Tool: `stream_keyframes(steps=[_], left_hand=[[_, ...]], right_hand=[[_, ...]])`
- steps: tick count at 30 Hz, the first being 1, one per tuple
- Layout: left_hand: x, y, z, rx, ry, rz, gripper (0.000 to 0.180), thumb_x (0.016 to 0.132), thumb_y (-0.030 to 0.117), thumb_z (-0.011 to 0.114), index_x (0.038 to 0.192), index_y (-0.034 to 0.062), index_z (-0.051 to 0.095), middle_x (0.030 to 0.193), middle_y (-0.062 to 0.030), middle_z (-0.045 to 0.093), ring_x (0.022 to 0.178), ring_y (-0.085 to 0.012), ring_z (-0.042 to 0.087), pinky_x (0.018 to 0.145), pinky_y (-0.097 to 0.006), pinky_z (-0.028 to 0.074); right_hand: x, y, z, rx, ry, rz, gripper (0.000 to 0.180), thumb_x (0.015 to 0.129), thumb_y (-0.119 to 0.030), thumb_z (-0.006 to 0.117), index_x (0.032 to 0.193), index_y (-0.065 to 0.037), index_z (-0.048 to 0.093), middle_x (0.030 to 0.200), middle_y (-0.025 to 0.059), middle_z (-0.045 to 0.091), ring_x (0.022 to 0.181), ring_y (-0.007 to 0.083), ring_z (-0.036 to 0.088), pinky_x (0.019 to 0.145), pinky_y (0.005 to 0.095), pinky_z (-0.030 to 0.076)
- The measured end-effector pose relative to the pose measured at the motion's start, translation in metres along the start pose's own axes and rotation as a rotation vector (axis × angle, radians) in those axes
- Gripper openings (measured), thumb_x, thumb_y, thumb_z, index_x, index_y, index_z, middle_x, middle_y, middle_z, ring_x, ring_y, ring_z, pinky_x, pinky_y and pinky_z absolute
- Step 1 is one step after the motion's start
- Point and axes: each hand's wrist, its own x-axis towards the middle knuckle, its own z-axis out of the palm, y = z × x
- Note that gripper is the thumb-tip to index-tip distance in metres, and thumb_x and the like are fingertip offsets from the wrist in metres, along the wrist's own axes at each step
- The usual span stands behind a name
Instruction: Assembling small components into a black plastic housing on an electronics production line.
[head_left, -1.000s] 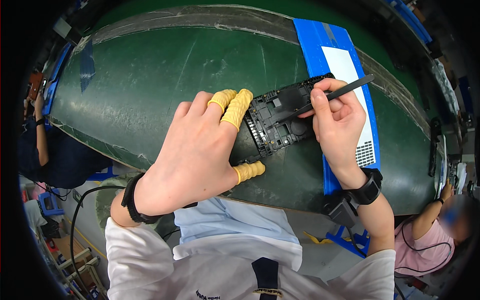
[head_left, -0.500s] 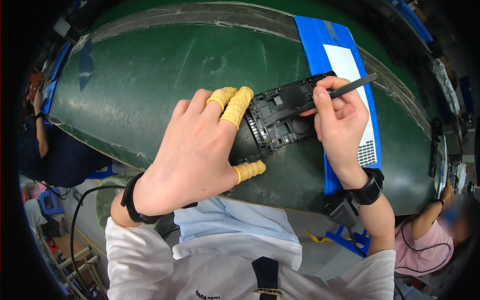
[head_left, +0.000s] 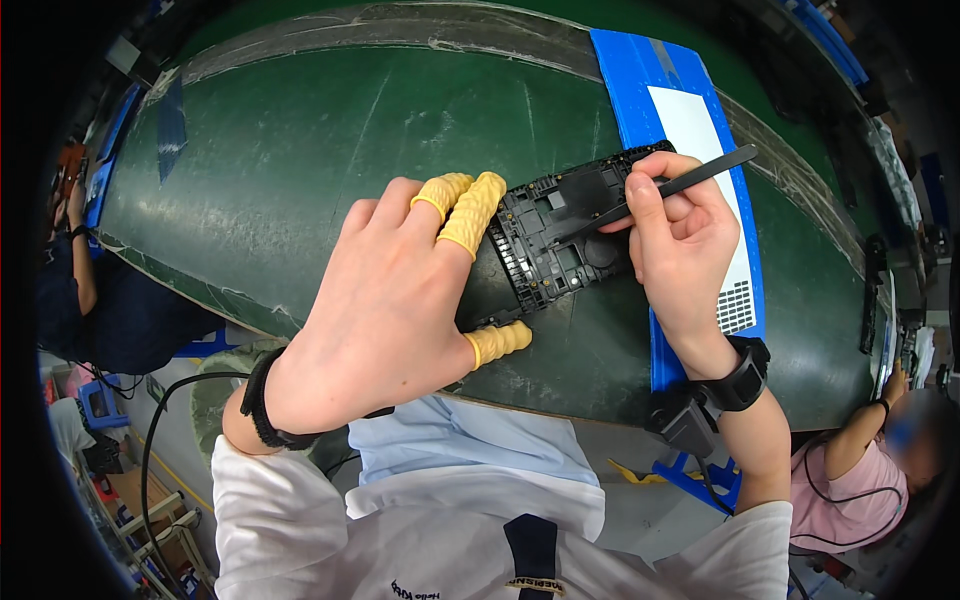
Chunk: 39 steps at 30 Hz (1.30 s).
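Across the end of a black phone mid-frame (head_left: 550,255), full of small slots and pins, spans my left hand (head_left: 385,300). Yellow rubber finger cots (head_left: 472,215) cover its thumb and two fingers, which brace the frame from its upper and lower corners. Pinched in my right hand (head_left: 680,250) are black tweezers (head_left: 708,172), slanting down to the left. Their tips meet the frame's inner surface near its middle. The frame's far right end lies partly behind my right fingers.
Under the frame is a green work mat (head_left: 300,150). A blue board (head_left: 635,85) with a white sheet (head_left: 680,108) lies on the right. Co-workers sit at both sides; one at right wears a pink top (head_left: 850,500). A black cable (head_left: 150,450) hangs at lower left.
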Motion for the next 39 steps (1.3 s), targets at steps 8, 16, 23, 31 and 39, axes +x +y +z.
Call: stream_keyframes(steps=[8, 16, 23, 31, 39], left_hand=[[0.000, 0.003, 0.005, -0.066, 0.131, 0.042, 0.071, 0.052, 0.028, 0.070, 0.112, 0.0011, 0.043, 0.111, -0.0126, 0.043, 0.096, -0.0280, 0.042, 0.081, -0.035, 0.033], [-0.002, 0.004, 0.003, 0.046, 0.099, 0.187, 0.049, 0.058, 0.025, 0.067, 0.103, 0.0136, 0.054, 0.114, -0.0121, 0.041, 0.100, -0.0292, 0.040, 0.085, -0.037, 0.031], [0.002, 0.011, -0.001, 0.066, -0.017, 0.162, 0.042, 0.063, 0.028, 0.062, 0.104, 0.0171, 0.055, 0.114, -0.0138, 0.041, 0.097, -0.0282, 0.040, 0.084, -0.038, 0.032], [0.003, 0.026, -0.007, 0.322, -0.074, 0.196, 0.047, 0.064, 0.033, 0.062, 0.106, 0.0144, 0.053, 0.115, -0.0175, 0.038, 0.104, -0.0313, 0.036, 0.089, -0.043, 0.028], [-0.030, 0.025, -0.011, -0.077, 0.125, -0.034, 0.103, 0.046, 0.026, 0.075, 0.128, 0.0080, 0.016, 0.129, -0.0197, 0.013, 0.115, -0.0373, 0.020, 0.096, -0.040, 0.020]], right_hand=[[-0.001, 0.000, -0.001, -0.008, -0.024, -0.003, 0.008, 0.077, 0.002, 0.049, 0.085, 0.004, 0.047, 0.067, 0.0051, 0.053, 0.059, 0.0067, 0.054, 0.052, 0.0184, 0.046], [0.003, 0.003, -0.009, 0.091, 0.072, -0.088, 0.008, 0.079, -0.004, 0.050, 0.085, 0.001, 0.046, 0.060, 0.0019, 0.050, 0.048, 0.0025, 0.045, 0.041, 0.0159, 0.037], [0.004, 0.003, -0.012, 0.180, 0.112, -0.041, 0.012, 0.081, -0.011, 0.050, 0.084, 0.000, 0.046, 0.051, 0.0011, 0.046, 0.034, 0.0021, 0.034, 0.030, 0.0171, 0.023], [0.004, 0.000, -0.012, 0.257, 0.134, -0.051, 0.013, 0.080, -0.011, 0.051, 0.082, 0.001, 0.046, 0.048, -0.0008, 0.043, 0.034, 0.0030, 0.034, 0.031, 0.0176, 0.025], [-0.001, -0.052, -0.054, 0.104, 0.124, -0.141, 0.017, 0.080, -0.013, 0.052, 0.087, 0.002, 0.048, 0.058, 0.0082, 0.055, 0.036, 0.0061, 0.042, 0.033, 0.0174, 0.031]])
